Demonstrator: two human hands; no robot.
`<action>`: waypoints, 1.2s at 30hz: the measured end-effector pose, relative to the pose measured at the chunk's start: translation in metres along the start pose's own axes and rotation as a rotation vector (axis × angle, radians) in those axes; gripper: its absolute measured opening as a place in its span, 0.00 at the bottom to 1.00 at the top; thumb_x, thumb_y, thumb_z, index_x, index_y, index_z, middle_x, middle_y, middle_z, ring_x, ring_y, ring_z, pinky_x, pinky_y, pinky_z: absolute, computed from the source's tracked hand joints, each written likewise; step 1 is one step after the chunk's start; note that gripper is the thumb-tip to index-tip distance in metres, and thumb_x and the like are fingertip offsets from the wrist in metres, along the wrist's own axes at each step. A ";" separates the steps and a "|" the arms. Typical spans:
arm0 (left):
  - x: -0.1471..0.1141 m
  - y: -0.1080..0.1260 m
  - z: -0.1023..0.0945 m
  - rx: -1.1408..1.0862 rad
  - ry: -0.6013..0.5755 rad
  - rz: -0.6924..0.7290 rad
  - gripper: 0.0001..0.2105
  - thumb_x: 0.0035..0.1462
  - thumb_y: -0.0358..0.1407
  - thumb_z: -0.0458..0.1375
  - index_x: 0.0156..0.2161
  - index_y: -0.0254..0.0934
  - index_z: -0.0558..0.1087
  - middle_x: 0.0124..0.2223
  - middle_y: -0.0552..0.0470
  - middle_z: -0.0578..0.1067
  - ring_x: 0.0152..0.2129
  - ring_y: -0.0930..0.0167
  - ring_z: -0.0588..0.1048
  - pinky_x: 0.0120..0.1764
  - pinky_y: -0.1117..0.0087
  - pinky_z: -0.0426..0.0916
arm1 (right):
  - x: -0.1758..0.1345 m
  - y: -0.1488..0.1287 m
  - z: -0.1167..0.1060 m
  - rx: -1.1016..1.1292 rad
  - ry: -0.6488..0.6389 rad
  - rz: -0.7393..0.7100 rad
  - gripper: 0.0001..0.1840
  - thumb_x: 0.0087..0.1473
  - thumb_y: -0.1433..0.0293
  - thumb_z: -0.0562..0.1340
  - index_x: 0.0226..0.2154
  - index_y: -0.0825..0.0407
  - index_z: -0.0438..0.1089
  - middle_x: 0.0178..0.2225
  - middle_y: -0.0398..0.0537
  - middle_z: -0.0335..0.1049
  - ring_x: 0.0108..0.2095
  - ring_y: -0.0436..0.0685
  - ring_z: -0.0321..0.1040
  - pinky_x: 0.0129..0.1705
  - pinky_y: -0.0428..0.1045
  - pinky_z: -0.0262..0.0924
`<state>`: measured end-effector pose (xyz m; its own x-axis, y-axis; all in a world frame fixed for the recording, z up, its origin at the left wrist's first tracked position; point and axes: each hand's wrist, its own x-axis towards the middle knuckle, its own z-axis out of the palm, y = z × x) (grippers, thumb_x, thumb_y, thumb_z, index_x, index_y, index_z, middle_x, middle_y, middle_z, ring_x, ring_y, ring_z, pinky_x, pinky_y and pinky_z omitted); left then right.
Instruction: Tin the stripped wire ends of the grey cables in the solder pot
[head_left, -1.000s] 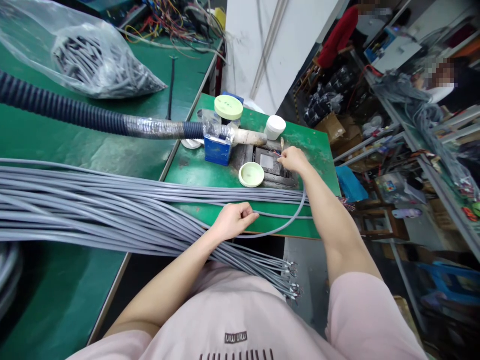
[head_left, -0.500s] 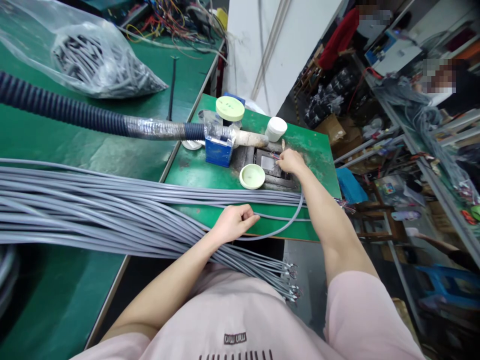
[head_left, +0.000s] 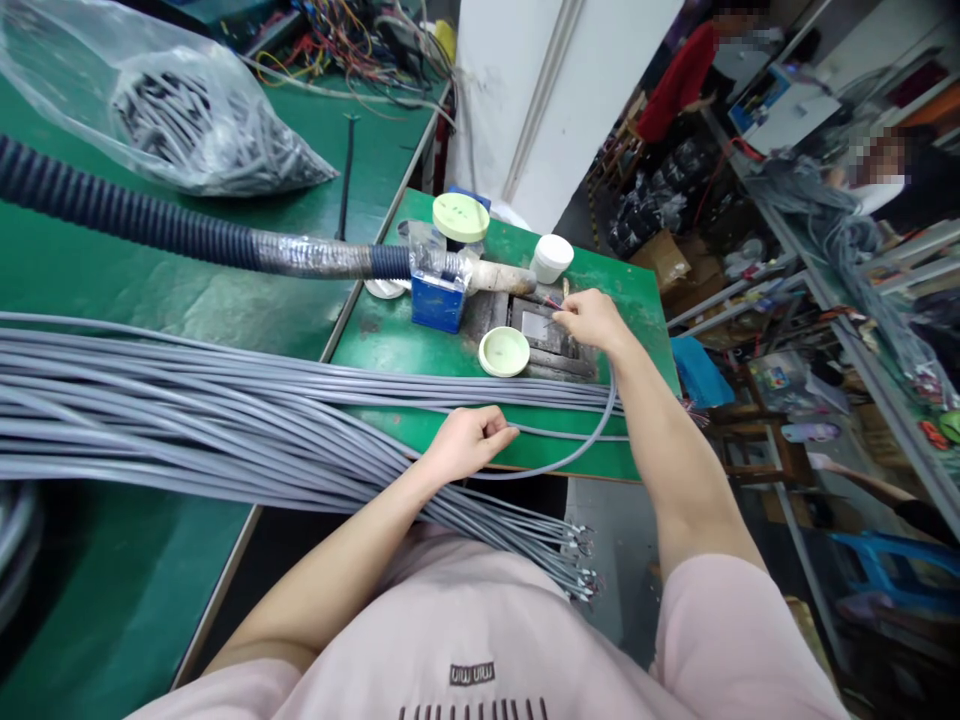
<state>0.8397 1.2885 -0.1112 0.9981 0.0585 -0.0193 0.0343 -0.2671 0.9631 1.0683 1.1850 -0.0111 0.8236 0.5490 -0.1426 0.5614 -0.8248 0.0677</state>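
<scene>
My right hand is closed on the end of a grey cable, and thin coloured wires stick out past the fingertips. Those wires are just above a silvery flat surface set in a dark, stained metal frame. From that hand the cable loops down and back under my left hand. The left fingers are curled in beside the grey cables; what they hold, if anything, is hidden. A shallow pale-green dish stands between the hands. A bundle of grey cables runs across the bench.
A ribbed hose ends in a nozzle over the metal frame, beside a blue box. Behind are a white lidded tub and a pale-green lid. A plastic bag of cable pieces lies left. Other people are at right.
My right hand has moved slightly up and right, lifting the coloured wires a little off the silvery surface. My left hand has barely moved.
</scene>
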 end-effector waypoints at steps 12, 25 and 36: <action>0.000 -0.002 0.001 -0.019 0.000 -0.004 0.15 0.55 0.43 0.55 0.24 0.35 0.66 0.17 0.59 0.66 0.16 0.78 0.61 0.22 0.76 0.54 | -0.025 -0.066 0.010 -0.089 -0.130 -0.251 0.14 0.55 0.65 0.55 0.33 0.53 0.75 0.39 0.57 0.76 0.39 0.62 0.71 0.35 0.49 0.56; 0.000 -0.001 0.000 0.005 0.009 0.017 0.15 0.56 0.44 0.55 0.24 0.35 0.67 0.19 0.58 0.66 0.17 0.78 0.61 0.22 0.76 0.53 | -0.029 -0.065 0.004 -0.144 -0.099 -0.227 0.15 0.56 0.66 0.54 0.37 0.53 0.75 0.40 0.58 0.76 0.41 0.62 0.71 0.38 0.49 0.58; 0.001 -0.001 0.001 0.017 0.009 0.010 0.16 0.56 0.44 0.55 0.23 0.35 0.67 0.19 0.58 0.66 0.17 0.78 0.60 0.22 0.76 0.53 | 0.002 0.008 0.008 0.032 -0.039 0.093 0.12 0.52 0.67 0.59 0.25 0.54 0.75 0.29 0.50 0.75 0.33 0.56 0.70 0.34 0.47 0.57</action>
<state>0.8403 1.2883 -0.1127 0.9979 0.0645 -0.0075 0.0255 -0.2839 0.9585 1.0739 1.1788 -0.0191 0.8678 0.4651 -0.1752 0.4797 -0.8760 0.0504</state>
